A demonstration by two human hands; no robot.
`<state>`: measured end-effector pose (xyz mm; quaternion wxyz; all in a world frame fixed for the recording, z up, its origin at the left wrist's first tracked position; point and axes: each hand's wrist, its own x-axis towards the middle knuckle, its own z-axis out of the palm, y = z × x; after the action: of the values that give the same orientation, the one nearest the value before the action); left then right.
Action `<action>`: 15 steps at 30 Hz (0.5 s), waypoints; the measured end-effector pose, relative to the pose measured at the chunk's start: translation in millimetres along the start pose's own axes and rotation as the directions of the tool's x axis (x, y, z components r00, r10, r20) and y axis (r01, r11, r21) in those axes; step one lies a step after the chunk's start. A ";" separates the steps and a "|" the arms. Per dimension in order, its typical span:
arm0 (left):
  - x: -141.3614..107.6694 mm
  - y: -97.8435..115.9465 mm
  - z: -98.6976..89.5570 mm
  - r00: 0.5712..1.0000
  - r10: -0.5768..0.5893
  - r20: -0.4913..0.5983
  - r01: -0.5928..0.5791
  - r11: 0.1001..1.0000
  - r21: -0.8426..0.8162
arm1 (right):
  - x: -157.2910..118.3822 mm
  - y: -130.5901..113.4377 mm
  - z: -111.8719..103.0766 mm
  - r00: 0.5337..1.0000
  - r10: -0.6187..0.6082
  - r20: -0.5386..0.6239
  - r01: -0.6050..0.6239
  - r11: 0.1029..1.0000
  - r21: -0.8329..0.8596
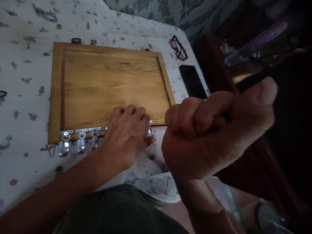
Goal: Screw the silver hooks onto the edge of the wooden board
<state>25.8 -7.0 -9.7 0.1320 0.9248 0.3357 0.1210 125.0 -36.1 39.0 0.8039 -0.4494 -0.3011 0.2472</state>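
Observation:
A framed wooden panel (114, 81) lies flat on a patterned cloth. Along its near edge runs a row of metal hooks (81, 141), fixed with screws. My left hand (129, 130) is bent over that near edge, fingers curled on the wood and thumb beside a hook at the right, covering the middle of the row. My right hand (209, 130) is a closed fist, raised close to the camera, around a screwdriver (219, 121). A bit of its yellow handle shows between the fingers, and its thin dark shaft points left toward the hook by my left thumb.
Beyond the panel's right side are eyeglasses (179, 48) and a black phone (192, 81). Small dark fittings (76, 41) stick out at the panel's far edge. A clear plastic bottle (258, 42) is at the upper right, by dark wooden furniture (263, 165).

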 end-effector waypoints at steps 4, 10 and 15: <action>1.2 0.5 -1.8 0.999 -0.007 0.034 0.007 1.000 0.008 | 1.0 1.5 -2.7 0.999 -0.037 0.004 0.037 0.999 0.010; 1.7 0.7 -4.2 0.999 -0.015 0.049 0.013 1.000 0.028 | 23.3 -9.7 -28.7 0.870 0.168 0.463 -0.113 0.983 -0.145; -0.4 -1.1 -2.2 1.000 0.004 0.011 -0.004 1.000 -0.002 | 39.0 -11.4 -42.8 0.677 0.174 0.715 -0.093 0.984 -0.152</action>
<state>24.2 -6.1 -8.0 0.1345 0.9259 0.3333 0.1165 183.8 -40.0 41.4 0.5750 -0.3765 -0.5727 0.4469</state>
